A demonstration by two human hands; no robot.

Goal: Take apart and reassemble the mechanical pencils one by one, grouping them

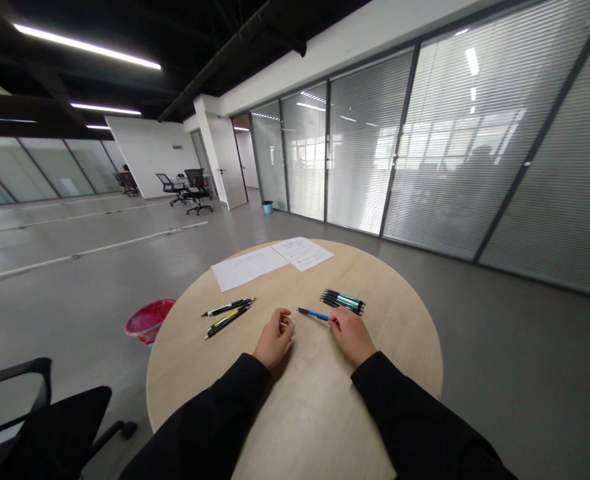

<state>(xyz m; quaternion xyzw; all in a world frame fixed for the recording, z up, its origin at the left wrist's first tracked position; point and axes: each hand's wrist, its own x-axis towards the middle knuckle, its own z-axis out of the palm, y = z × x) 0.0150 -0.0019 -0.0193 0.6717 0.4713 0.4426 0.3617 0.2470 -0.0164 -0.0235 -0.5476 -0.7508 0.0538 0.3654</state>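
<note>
My right hand pinches a blue pen at its right end, low over the round table. The pen's dark tip points left, towards my left hand. That hand rests at the table's middle with fingers loosely curled and a little apart; nothing shows in it. Just beyond my right hand lies a row of several green, white and black pens, side by side. To the left of my left hand is a looser group: a white and black pen and a yellow and black pen, among others.
Two paper sheets lie at the far side of the round wooden table: a faintly marked sheet and a printed sheet. A red basin stands left of the table. A black chair is at the lower left.
</note>
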